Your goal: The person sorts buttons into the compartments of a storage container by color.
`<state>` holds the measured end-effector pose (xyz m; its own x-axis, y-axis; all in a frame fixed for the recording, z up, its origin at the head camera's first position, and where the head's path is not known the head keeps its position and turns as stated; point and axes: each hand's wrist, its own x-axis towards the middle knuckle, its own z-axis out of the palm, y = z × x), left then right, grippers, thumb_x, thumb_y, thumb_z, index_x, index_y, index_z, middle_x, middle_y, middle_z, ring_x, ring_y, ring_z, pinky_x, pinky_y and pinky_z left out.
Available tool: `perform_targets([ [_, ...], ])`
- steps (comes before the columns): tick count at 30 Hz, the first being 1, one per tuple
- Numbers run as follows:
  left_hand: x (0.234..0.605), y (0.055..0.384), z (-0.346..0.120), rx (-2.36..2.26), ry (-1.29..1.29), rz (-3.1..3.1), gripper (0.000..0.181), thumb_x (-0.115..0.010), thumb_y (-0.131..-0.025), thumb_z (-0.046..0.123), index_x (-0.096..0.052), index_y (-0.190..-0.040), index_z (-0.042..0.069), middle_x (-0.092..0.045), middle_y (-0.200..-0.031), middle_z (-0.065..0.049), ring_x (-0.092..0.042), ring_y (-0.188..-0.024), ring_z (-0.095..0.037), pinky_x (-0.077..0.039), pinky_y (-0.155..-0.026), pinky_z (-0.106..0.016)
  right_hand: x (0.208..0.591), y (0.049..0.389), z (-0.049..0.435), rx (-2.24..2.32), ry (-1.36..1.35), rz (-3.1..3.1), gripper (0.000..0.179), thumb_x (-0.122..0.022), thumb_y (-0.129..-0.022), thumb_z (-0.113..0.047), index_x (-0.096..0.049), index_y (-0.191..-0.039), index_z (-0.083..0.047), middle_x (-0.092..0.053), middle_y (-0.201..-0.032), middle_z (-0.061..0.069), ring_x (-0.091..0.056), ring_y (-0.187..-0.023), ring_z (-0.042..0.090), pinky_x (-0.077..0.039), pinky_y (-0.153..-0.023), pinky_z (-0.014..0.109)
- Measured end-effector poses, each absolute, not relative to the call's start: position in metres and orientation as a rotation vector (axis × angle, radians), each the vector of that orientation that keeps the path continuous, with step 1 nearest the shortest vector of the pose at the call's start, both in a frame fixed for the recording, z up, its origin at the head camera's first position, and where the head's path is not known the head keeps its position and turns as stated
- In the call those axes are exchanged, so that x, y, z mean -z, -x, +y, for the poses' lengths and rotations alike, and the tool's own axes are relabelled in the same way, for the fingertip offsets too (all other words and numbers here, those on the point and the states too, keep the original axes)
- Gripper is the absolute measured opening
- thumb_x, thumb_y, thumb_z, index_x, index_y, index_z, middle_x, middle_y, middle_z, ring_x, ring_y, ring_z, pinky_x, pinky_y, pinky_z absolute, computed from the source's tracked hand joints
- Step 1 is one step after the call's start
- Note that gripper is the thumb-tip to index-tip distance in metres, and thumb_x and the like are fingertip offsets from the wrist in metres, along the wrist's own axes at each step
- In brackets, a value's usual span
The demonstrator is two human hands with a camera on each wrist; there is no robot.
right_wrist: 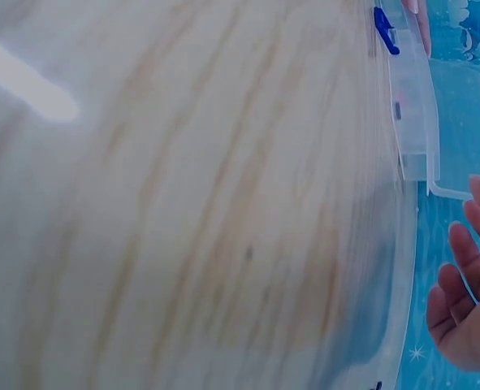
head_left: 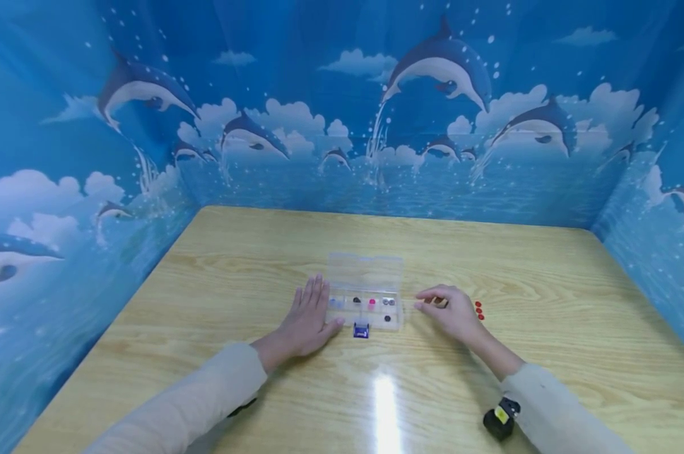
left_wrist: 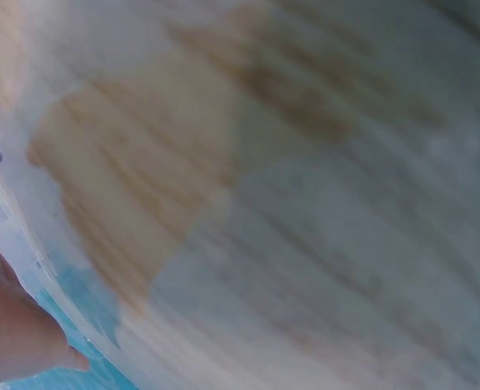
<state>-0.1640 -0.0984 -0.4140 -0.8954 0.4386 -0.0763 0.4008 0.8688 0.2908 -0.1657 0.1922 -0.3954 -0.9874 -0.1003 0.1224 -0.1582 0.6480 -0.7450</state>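
Note:
A clear plastic compartment box (head_left: 395, 321) lies with its transparent lid (head_left: 365, 271) folded back and its blue latch (head_left: 361, 330) at the front. Small pieces sit in its compartments, among them a pink piece (head_left: 372, 302), a pair of grey pieces (head_left: 389, 302) and a black piece (head_left: 387, 318). My left hand (head_left: 310, 318) lies flat with straight fingers along the box's left side, thumb at the front corner. To the right of the box is my right hand (head_left: 447, 309), thumb and index fingertips close together; I cannot tell whether something small is between them.
Several small red discs (head_left: 479, 310) lie in a short column on the wooden table (head_left: 262, 252), just right of my right hand. A black wrist device (head_left: 500, 419) hangs at the right sleeve. Blue dolphin-print curtains (head_left: 319, 126) stand around the table's back and sides.

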Motion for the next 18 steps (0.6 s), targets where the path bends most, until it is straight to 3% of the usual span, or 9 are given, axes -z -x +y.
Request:
perform_targets([
  [18, 0.412, 0.163, -0.099, -0.418, -0.657, 2.894, 0.078, -0.031, -0.097, 0.050, -0.004, -0.146, -0.004, 0.009, -0.153, -0.022, 0.005, -0.143, -0.037, 0.000, -0.117, -0.049, 0.396, 0.166, 0.219, -1.147, -0.239, -2.758, 0.020, -0.070, -0.082, -0.015, -0.070, -0.098, -0.002, -0.068, -0.089, 0.012, -0.057, -0.087, 0.024, -0.048, -0.075, 0.031],
])
